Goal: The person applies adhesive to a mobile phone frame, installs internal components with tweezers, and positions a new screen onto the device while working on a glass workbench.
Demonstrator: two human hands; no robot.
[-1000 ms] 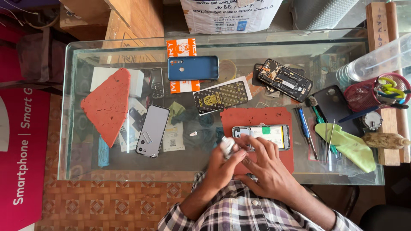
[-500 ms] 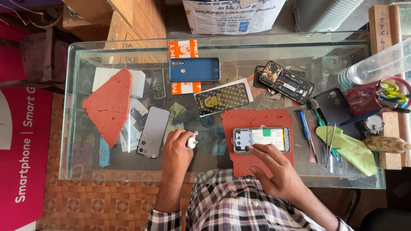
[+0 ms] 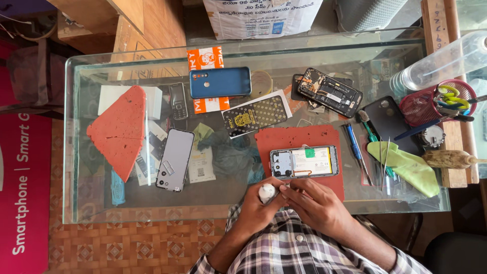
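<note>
Both hands are meeting at the near edge of the glass table [image 3: 101,152], just below the red mat [image 3: 314,139] on which the opened phone [image 3: 304,162] is lying. The left hand [image 3: 258,205] is curling closed around a small white bottle [image 3: 267,192], whose lower part is hiding in the palm. The right hand [image 3: 314,203] is bending its fingers toward the bottle's tip; whether they are pinching anything is hard to make out.
</note>
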